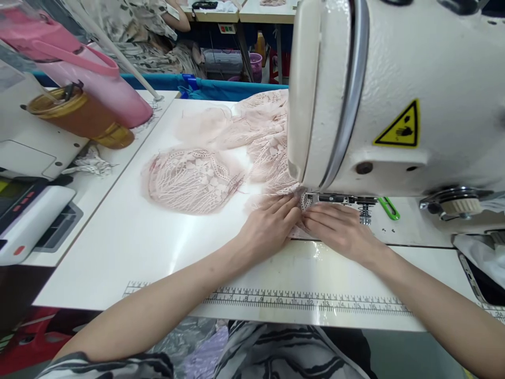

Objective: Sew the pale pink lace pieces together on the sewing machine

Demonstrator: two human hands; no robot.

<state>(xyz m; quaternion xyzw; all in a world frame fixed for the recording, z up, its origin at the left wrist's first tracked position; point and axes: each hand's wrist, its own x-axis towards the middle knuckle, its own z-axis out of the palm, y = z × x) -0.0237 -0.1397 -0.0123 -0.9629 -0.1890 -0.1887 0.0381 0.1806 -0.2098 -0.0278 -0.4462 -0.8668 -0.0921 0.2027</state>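
Note:
My left hand [276, 218] lies on pale pink lace fabric [272, 152], its fingers stretched flat beside the presser foot [310, 200] of a white sewing machine [394, 68]. From the other side, my right hand [339, 226] rests on the fabric's near edge, fingers extended toward the same foot. Both thumbs are mostly hidden. The lace runs back in loose folds, partly behind the machine head. A separate rounded lace piece [191, 181] lies flat to the left of my left hand.
A pink bottle [98, 79] and an amber cup [79, 113] stand at the left. Green thread snips [389, 208] lie right of the foot. A printed ruler [276, 301] runs along the front edge. A phone [481, 279] lies far right. Another person's sleeve [130, 21] shows behind.

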